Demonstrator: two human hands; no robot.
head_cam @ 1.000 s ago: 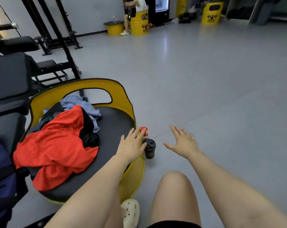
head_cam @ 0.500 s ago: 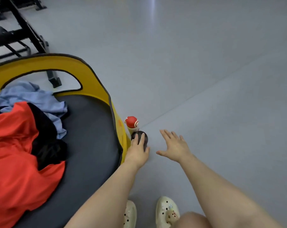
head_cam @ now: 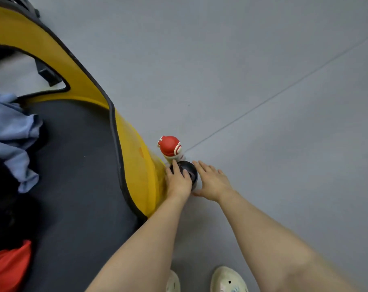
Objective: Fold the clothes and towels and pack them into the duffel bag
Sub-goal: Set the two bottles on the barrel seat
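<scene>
Both hands down at the floor: left hand (head_cam: 178,182) lays relaxed fingers over a black cup (head_cam: 188,172), right hand (head_cam: 212,182) spread wide beside it. Clothes (head_cam: 12,131) lie unfolded, well left of the fingers; no bag visible, packing not begun.

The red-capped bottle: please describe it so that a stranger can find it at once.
Start at the big yellow seat with the dark cushion. On the grey floor just past its right edge stands the red-capped bottle. Unlike the black cup beside it, no hand touches it.
</scene>
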